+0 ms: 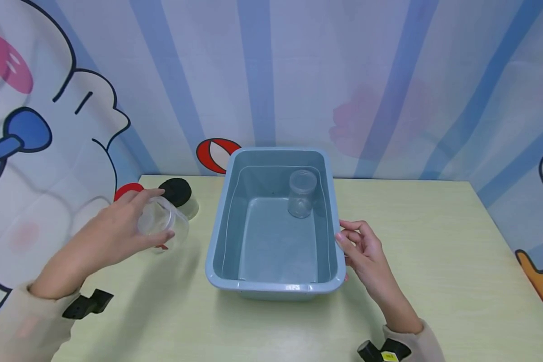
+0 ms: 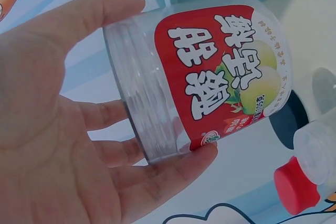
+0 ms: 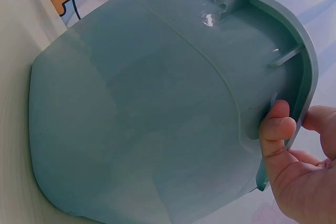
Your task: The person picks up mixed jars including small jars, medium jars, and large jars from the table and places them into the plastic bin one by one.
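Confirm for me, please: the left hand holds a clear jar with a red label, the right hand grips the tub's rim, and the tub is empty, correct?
Not quite: the tub is not empty. The head view shows a clear jar standing inside it near the far wall. The rest holds: the left hand holds the red-labelled jar, and the right hand grips the tub's rim.

My head camera looks forward and down from above the table [image 1: 434, 241], taking in the tub [image 1: 276, 289], both hands and the wall behind. My left wrist camera sits very close, facing up across the palm at a jar [image 2: 210, 77] that fills its view. My right wrist camera is pressed near the tub's outer wall, under its rim. Head and right wrist share the tub; head and left wrist share the jar.
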Available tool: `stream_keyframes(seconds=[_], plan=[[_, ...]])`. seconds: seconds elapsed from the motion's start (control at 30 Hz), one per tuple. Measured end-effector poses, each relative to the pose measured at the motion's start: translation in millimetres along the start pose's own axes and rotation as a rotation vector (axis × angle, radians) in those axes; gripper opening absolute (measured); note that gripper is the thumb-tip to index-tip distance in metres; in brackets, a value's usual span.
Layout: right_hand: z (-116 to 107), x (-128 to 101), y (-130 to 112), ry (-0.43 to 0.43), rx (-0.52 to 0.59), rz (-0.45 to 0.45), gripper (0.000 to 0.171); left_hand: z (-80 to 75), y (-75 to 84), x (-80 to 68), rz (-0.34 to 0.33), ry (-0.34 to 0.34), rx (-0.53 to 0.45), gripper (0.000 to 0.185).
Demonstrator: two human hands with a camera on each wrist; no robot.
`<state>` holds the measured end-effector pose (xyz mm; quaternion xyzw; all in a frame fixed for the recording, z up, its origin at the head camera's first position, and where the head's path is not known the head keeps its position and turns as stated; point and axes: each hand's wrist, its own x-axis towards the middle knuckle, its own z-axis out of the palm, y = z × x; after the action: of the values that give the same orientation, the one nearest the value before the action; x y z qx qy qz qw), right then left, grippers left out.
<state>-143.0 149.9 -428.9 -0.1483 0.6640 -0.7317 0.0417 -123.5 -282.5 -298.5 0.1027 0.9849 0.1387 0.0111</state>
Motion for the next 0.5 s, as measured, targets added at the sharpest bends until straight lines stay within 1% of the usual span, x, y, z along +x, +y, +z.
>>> stream_keyframes(seconds=[0.23,0.5], plan=[[-0.2,-0.3,-0.2,0.001,-0.005,0.001,0.035,-5.7,2.6,2.3,0.038,0.018,0.026,0.084],[0.2,0.3,-0.6,-0.001,-0.002,0.000,0.035,-11.4,8.5,5.3,0.009,-0.012,0.025,0.086]])
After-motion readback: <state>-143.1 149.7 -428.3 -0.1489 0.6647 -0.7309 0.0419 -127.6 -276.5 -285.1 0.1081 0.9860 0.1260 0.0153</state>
